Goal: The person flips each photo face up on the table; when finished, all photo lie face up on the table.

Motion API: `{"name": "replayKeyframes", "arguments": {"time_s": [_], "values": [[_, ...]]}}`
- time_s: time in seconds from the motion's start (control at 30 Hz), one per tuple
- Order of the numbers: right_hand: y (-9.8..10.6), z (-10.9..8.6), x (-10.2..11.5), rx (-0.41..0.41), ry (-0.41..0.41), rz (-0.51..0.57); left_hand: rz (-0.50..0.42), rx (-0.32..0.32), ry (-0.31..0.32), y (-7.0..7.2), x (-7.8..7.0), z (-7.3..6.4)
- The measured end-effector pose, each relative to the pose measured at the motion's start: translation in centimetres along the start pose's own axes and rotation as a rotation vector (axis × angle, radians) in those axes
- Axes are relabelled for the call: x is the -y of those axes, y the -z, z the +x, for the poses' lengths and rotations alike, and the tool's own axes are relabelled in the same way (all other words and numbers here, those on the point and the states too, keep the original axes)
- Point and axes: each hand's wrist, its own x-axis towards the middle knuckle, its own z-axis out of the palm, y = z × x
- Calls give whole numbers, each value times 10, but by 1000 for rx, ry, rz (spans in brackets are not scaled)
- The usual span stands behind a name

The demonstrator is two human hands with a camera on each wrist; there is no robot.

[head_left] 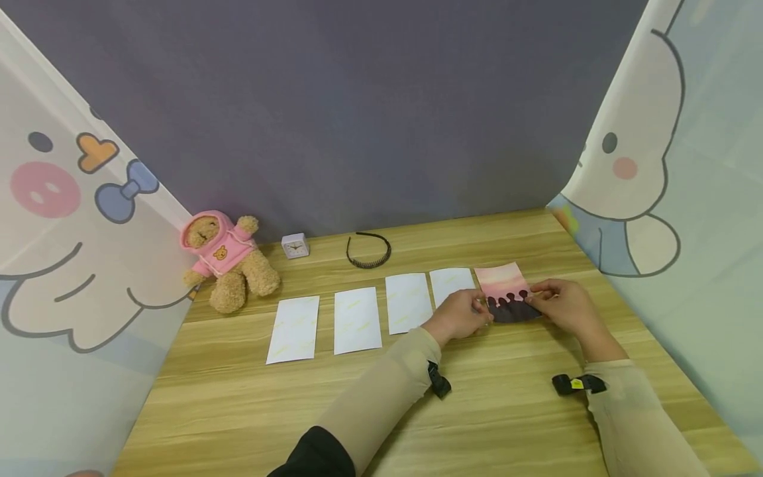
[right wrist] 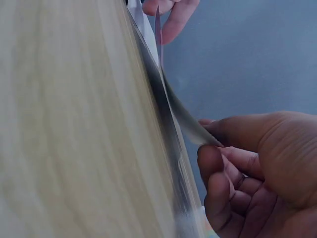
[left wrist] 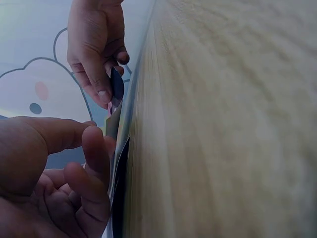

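Note:
A picture card point(head_left: 507, 291) with a pink sky and dark rounded silhouettes along its bottom lies at the right end of a row of cards. With thumb and fingers, my right hand point(head_left: 566, 305) pinches its right edge. At the lower left edge, my left hand point(head_left: 457, 317) holds the same card between its fingers. The right wrist view shows the card point(right wrist: 183, 114) bent upward from the table toward the right hand point(right wrist: 267, 163). Several white cards point(head_left: 357, 320) with faint yellow marks lie left of it; my left hand partly covers the nearest white card point(head_left: 451, 283).
Behind the cards lie a black toothed headband point(head_left: 369, 264) and a small white clock point(head_left: 295, 246). A teddy bear in a pink hoodie point(head_left: 226, 255) leans at the back left. A grey wall point(head_left: 334, 119) and printed side panels border the wooden table point(head_left: 477, 404).

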Motion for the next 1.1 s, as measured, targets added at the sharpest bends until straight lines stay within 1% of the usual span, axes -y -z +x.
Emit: {"name": "replayKeyframes", "arguments": {"time_s": [0.1,0.23,0.3,0.5,0.6,0.87,1.1], "values": [[0,0,1,15,0,-44,49,4,0,1,0,1],[0,0,2,46,-10,-68,101,1,0,1,1,2],[0,0,2,57,-11,-74,119,1,4,0,0,2],[0,0,3,78,-11,-83,229,-3,4,1,-2,2],[1,0,2,96,-19,-86,264,4,6,0,-2,2],[2,-1,0,124,-31,-126,287,9,10,0,-2,3],[2,-2,-1,127,-32,-139,274,20,8,0,-2,3]]}}
